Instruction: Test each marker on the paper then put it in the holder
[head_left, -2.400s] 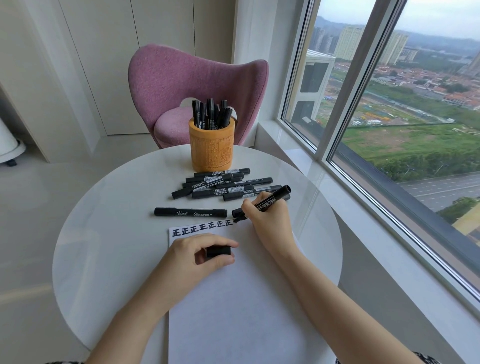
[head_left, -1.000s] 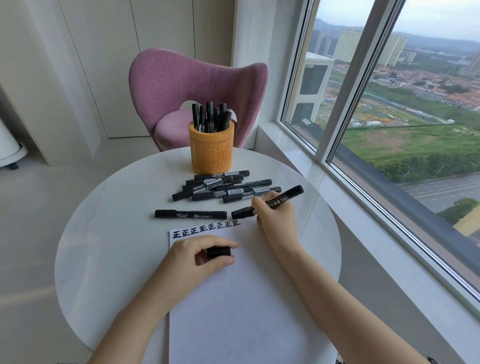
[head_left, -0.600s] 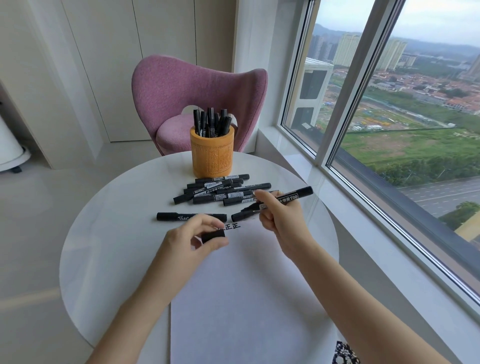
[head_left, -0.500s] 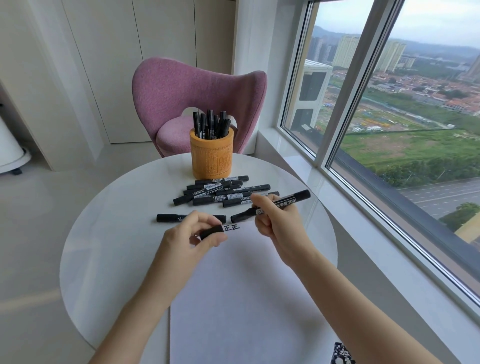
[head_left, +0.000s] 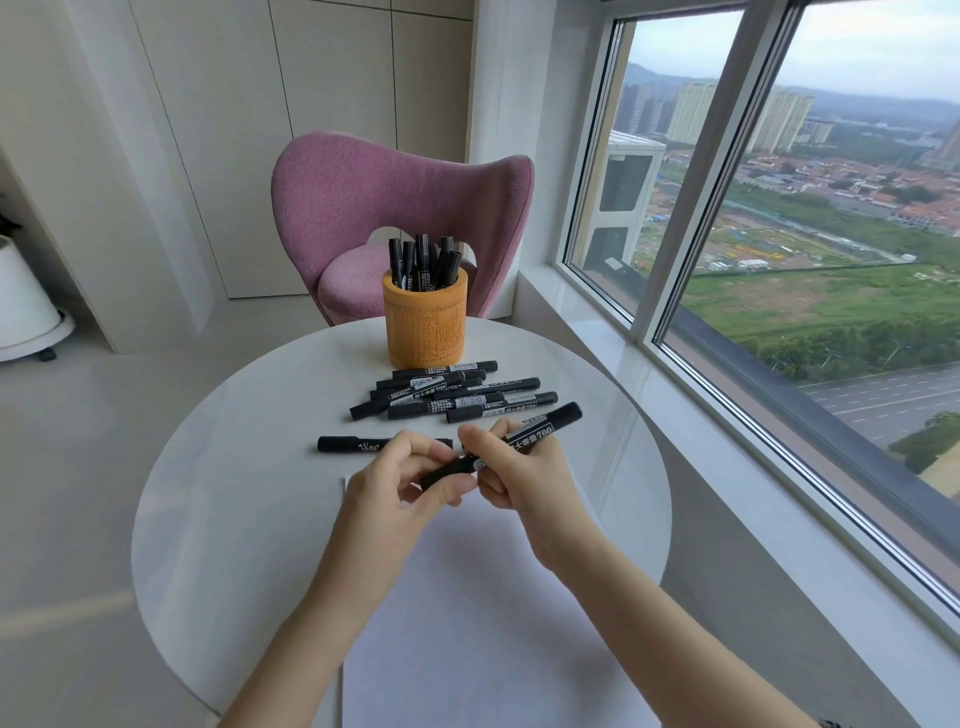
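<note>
My right hand (head_left: 519, 470) grips a black marker (head_left: 540, 428) by its barrel, above the top of the white paper (head_left: 467, 597). My left hand (head_left: 400, 478) pinches the marker's black cap (head_left: 447, 470), which meets the marker's tip end. Both hands hide the written marks on the paper. Several black markers (head_left: 457, 392) lie in a pile behind my hands. One more marker (head_left: 353, 444) lies apart at the left. The orange holder (head_left: 425, 327) stands at the table's far edge with several markers upright in it.
The round white table (head_left: 234, 493) carries everything. A pink chair (head_left: 400, 208) stands behind the holder. A large window (head_left: 779, 234) and its sill run along the right. A white object (head_left: 26, 301) sits on the floor at the far left.
My right hand lifted the marker off the paper after writing. My left hand rose with the cap and brought it to the marker's tip.
</note>
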